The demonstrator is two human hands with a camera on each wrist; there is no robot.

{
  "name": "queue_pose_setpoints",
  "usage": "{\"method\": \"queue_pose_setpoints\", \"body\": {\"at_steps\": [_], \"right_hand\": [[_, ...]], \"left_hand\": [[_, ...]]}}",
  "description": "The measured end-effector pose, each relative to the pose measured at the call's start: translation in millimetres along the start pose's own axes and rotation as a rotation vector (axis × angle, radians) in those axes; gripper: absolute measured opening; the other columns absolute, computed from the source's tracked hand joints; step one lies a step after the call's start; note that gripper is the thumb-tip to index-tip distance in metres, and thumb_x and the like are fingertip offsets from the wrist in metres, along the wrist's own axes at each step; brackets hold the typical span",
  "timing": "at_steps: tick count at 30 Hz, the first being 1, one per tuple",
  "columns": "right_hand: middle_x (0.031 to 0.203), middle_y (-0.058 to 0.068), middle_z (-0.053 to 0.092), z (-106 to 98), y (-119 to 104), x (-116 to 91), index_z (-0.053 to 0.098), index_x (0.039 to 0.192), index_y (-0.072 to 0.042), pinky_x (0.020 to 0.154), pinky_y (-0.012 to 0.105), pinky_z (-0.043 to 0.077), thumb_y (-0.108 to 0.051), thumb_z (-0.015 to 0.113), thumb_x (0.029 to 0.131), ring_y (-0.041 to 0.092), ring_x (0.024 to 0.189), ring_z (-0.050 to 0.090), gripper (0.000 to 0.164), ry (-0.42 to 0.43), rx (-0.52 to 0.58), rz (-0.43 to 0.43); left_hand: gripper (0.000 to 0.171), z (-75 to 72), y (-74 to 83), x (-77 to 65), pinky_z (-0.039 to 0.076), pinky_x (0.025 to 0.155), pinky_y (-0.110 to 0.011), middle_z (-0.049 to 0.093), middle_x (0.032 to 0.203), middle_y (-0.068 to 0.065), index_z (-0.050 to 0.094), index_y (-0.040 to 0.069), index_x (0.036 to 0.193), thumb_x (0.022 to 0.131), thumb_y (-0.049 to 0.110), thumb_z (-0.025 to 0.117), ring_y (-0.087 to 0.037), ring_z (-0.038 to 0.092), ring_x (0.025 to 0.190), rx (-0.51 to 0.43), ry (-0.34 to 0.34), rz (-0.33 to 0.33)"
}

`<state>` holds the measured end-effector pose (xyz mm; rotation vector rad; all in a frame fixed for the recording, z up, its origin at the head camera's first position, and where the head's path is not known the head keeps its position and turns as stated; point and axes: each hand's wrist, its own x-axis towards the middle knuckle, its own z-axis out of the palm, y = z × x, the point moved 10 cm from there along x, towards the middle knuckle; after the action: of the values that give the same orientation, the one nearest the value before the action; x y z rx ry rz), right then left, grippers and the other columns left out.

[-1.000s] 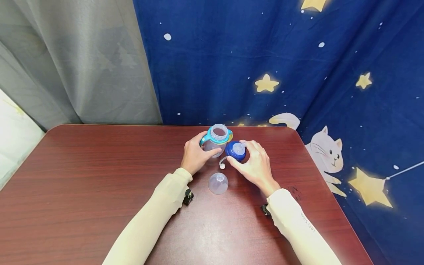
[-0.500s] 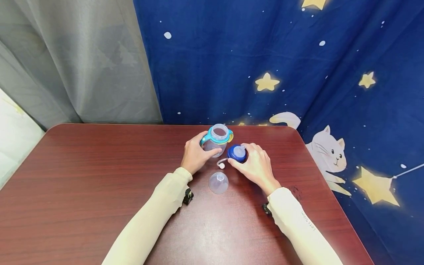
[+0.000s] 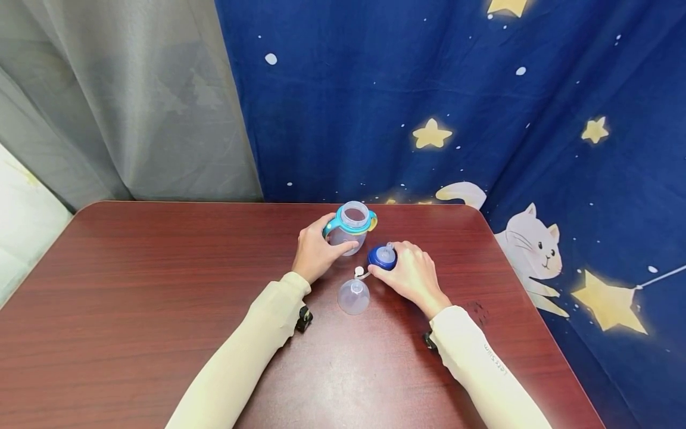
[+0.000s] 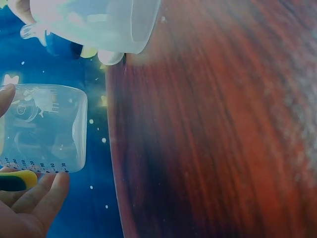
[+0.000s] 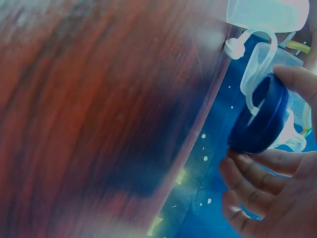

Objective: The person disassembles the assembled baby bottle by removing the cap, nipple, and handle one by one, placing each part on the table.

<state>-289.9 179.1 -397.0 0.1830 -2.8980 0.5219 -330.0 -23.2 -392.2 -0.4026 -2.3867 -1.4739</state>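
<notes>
A clear baby bottle (image 3: 349,229) with a teal collar and handles stands open-topped on the dark red table (image 3: 134,286). My left hand (image 3: 316,253) grips its body; the left wrist view shows the bottle (image 4: 42,129) between my fingertips (image 4: 52,191). My right hand (image 3: 409,274) holds the blue screw lid (image 3: 382,257) with its teat and thin straw (image 3: 360,273) low over the table, right of the bottle. The right wrist view has my fingers (image 5: 257,181) curled round that lid (image 5: 260,119). A clear dome cap (image 3: 353,296) lies between my hands.
A blue star-and-cat curtain (image 3: 482,119) hangs behind and to the right, and a grey curtain (image 3: 123,101) hangs at the back left. The table's rounded far right corner (image 3: 474,210) is close to my right hand.
My right hand has brought the blue lid down and toward me, away from the bottle's mouth, to just above the table near the dome cap. My left hand has stayed on the bottle.
</notes>
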Motion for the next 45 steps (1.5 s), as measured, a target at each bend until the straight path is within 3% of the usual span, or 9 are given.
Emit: {"method": "queue_pose_setpoints", "body": {"at_steps": [12,25,34,45], "right_hand": [[0.109,0.012,0.068,16.0,6.4,-3.6,0.066,0.121,-0.004,0.084,0.051,0.05,-0.059,0.077,0.075,0.031,0.096,0.064,0.073,-0.123,-0.038,0.018],[0.108,0.014,0.069,20.7,5.9,-5.3,0.066,0.12,-0.004,0.083,0.051,0.05,-0.057,0.077,0.076,0.032,0.095,0.063,0.07,-0.147,-0.087,-0.016],[0.096,0.012,0.067,20.3,6.0,-5.4,0.067,0.108,-0.005,0.078,0.05,0.049,-0.056,0.082,0.071,0.032,0.089,0.061,0.066,-0.136,-0.12,-0.02],[0.101,0.013,0.068,19.3,9.8,-3.1,0.068,0.115,-0.004,0.081,0.051,0.049,-0.064,0.078,0.071,0.032,0.093,0.06,0.075,-0.17,-0.092,0.02]], "left_hand": [[0.069,0.5,-0.6,-0.8,0.054,0.089,-0.039,0.069,0.119,-0.004,0.061,0.01,0.132,0.074,0.035,0.089,-0.018,0.064,0.105,-0.017,-0.001,-0.007],[0.07,-0.5,1.5,0.0,0.054,0.088,-0.038,0.069,0.119,-0.004,0.062,0.01,0.131,0.073,0.036,0.09,-0.018,0.064,0.105,-0.022,0.006,0.006],[0.07,-0.3,1.0,0.0,0.054,0.089,-0.038,0.069,0.118,-0.004,0.062,0.01,0.131,0.072,0.036,0.09,-0.018,0.064,0.104,-0.02,0.005,0.004],[0.069,0.8,1.3,0.1,0.054,0.09,-0.039,0.069,0.118,-0.003,0.062,0.011,0.131,0.073,0.036,0.09,-0.017,0.064,0.105,-0.035,-0.007,0.01]]}}
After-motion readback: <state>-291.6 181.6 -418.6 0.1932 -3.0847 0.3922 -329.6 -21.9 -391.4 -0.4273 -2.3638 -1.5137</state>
